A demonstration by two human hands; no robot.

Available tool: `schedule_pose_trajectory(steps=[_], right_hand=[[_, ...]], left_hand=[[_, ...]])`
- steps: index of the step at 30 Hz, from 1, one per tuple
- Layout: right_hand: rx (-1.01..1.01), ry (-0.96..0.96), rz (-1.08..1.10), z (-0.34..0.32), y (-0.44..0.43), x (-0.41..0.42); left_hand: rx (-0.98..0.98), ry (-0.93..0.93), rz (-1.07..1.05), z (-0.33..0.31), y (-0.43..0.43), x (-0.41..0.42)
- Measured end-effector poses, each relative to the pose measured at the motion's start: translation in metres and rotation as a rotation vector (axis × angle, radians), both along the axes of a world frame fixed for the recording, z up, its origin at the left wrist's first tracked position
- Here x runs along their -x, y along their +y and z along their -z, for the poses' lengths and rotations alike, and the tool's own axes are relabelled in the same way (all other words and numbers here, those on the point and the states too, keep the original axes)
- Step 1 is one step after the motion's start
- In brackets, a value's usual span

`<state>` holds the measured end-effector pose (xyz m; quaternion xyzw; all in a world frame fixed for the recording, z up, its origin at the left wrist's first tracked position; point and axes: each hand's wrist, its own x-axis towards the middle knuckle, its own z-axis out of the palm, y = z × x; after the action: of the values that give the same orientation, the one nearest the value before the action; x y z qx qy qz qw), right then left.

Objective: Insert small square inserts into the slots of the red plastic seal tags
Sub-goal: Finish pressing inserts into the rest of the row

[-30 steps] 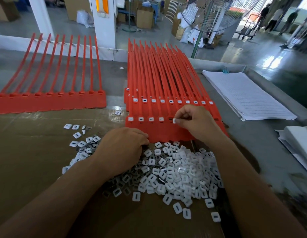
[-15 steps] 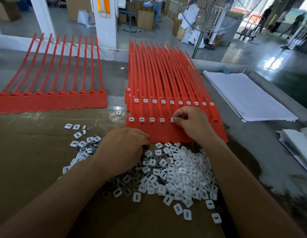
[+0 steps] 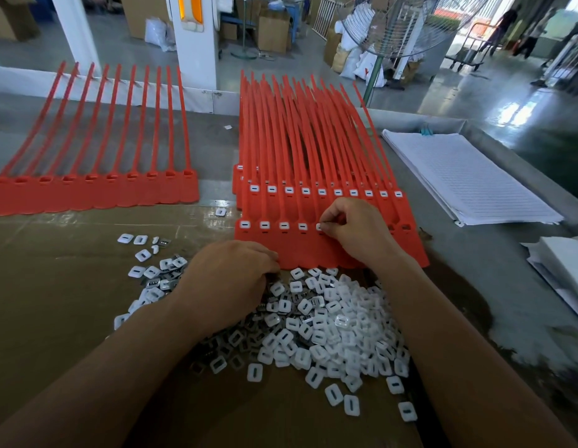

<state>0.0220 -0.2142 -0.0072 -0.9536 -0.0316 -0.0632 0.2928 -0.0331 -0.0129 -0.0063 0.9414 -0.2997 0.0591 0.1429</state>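
Change: right hand (image 3: 355,231) had dipped a touch since a second ago, bringing its white insert (image 3: 319,226) down onto the fifth slot; the left hand (image 3: 229,282) had stayed put.
Right hand: thumb and forefinger pinched the insert, the other fingers curled.
Left hand: knuckles up, fingers bent down into the near edge of the pile of inserts (image 3: 329,328), fingertips touching the strip's lower edge; whether it held anything could not be told.
Front strip of red seal tags (image 3: 265,250): flat joined heads with long thin tails running away; four slots left of the pinched one each held a white square with a dark slit.
Rear stack (image 3: 313,150): layered red strips, top row of slots filled with white squares.
Left strip (image 3: 87,195): well apart, slots open.
Cardboard sheet (image 3: 55,302): carried the pile, heaped just below the front strip.
Paper stack (image 3: 468,179): at the right.
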Motion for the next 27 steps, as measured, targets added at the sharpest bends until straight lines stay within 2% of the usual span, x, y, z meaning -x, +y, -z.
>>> schedule_pose_trajectory(steps=[6,14,21,27], right_hand=[[0.046,0.029,0.015,-0.004,0.005,-0.002],[0.074,0.164,0.046,-0.015,0.009,-0.01],[0.03,0.251,0.057,-0.021,0.01,-0.021],[0.05,0.237,0.056,-0.02,0.009,-0.024]], left_hand=[[0.0,0.006,-0.003,0.0,0.0,-0.002],[0.007,0.016,-0.011,-0.001,0.0,0.001],[0.005,0.015,-0.02,0.0,0.0,0.0],[0.005,0.007,-0.014,-0.001,-0.002,0.0]])
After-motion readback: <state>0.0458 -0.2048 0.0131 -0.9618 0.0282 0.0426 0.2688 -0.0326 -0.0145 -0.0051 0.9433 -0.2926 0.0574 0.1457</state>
